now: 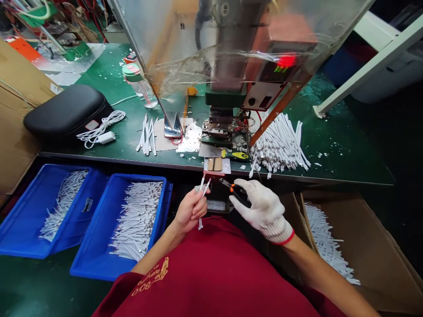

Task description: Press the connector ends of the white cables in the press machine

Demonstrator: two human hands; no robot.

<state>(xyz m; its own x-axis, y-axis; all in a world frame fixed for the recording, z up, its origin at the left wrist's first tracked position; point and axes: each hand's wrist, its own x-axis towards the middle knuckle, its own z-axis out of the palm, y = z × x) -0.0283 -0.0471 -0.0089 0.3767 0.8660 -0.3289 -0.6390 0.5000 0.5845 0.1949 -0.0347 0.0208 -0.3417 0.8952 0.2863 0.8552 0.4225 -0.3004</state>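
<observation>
My bare left hand (191, 210) pinches a short white cable (202, 193) upright, and its lower end hangs below my fingers. My right hand (264, 211), in a white knit glove with a red cuff, grips small orange-handled pliers (231, 188). The pliers' dark jaws point left toward the cable's upper end, close to it. Whether they touch it is hidden at this size. A large heap of white cables (280, 145) lies on the green bench mat (330, 163) beyond my hands.
Two blue bins (137, 220) of white cables stand at my left, and a cardboard box (333, 233) holds more at my right. A press machine (224, 94) with a red-lit display stands on the bench, near a phone (172, 125), a yellow-handled screwdriver (236, 155) and a bundle of cables (146, 136).
</observation>
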